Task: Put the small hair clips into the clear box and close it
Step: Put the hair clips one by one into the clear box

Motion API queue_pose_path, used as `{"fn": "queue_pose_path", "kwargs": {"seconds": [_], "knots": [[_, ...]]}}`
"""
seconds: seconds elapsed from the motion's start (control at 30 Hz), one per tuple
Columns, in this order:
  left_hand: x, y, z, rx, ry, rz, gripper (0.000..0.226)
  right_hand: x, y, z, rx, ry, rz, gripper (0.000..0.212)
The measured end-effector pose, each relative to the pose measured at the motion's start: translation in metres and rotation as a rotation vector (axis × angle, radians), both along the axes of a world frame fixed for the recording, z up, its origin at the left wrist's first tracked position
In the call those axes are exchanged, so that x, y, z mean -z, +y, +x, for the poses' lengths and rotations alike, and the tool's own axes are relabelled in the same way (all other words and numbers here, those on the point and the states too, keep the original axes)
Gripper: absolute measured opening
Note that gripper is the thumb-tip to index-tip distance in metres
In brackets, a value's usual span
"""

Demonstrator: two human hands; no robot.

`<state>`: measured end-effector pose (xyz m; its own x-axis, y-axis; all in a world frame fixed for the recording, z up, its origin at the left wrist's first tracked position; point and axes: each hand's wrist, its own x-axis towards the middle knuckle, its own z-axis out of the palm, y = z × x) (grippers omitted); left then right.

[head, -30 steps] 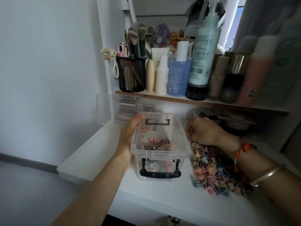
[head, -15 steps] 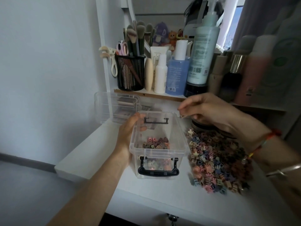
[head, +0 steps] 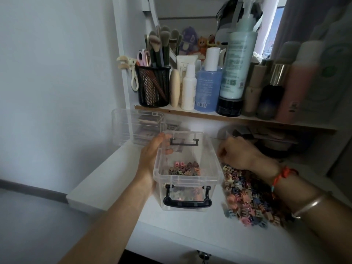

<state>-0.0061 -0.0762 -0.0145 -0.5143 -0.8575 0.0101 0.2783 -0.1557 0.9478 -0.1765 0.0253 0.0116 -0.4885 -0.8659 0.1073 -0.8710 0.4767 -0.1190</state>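
Nearest the camera, at 6 o'clock: bare white desk (head: 190, 231), front edge clear of task items.

At 5 o'clock of the box, spread along the desk: loose pile of small hair clips (head: 245, 195), mixed colours, long axis running roughly 11 to 5 o'clock, just beside the box's right wall. Right forearm lying over the pile's right side, with orange cord bracelet (head: 282, 176) and metal bangle (head: 308, 204) at the wrist.

Centre: clear box (head: 187, 179), open, no lid on it, black handle (head: 187, 201) facing the wearer, long axis 6 to 12 o'clock. A shallow layer of clips already on its floor; far more outside than inside. Judged early in the task.

At 9 o'clock of the box: left hand (head: 150, 164) wrapped around the left wall, thumb hooked over the far rim. Grasping, steadying.

At 2 o'clock of the box: right hand (head: 238, 153), knuckles up, fingers curled down at the pile's far end. Contents of the curled fingers hidden; cannot tell whether clips are held. Right hand clearly the nearer to the pile; box opening lies at its 9 o'clock, a short crossing over the right rim.

Farther, at 10 o'clock: clear piece, probably the lid (head: 137, 122), propped against the wall, nearer the left hand.

Beyond, at 12 o'clock: shelf (head: 228, 116) of bottles and mesh brush cup (head: 154, 86), not involved.
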Motion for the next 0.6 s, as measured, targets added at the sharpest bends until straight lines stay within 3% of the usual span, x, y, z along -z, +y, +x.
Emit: {"fn": "queue_pose_path", "kwargs": {"seconds": [0.1,0.2,0.27,0.33,0.43,0.53,0.6], "knots": [[-0.001,0.0,0.0,0.003,-0.003,0.008,0.024,-0.015,0.001,-0.001,-0.005,-0.113,-0.225,0.017],[0.0,-0.001,0.0,0.002,-0.008,0.005,0.023,-0.037,0.004,0.004,-0.039,-0.345,-0.432,0.01],[-0.001,0.0,0.001,0.002,-0.01,0.007,0.022,-0.038,0.005,0.008,-0.077,-0.301,-0.378,0.01],[-0.001,0.0,0.001,0.007,-0.013,0.008,0.022,-0.025,0.006,0.01,-0.126,-0.227,-0.182,0.011],[-0.002,0.0,0.0,0.002,-0.019,0.003,0.023,-0.007,0.005,0.015,-0.199,-0.297,0.037,0.015],[-0.002,-0.001,0.001,0.008,-0.011,0.01,0.024,-0.008,0.003,0.019,-0.209,-0.291,0.072,0.012],[-0.001,0.0,0.001,0.008,-0.023,0.011,0.025,-0.012,0.001,0.017,-0.175,-0.238,-0.039,0.012]]}}
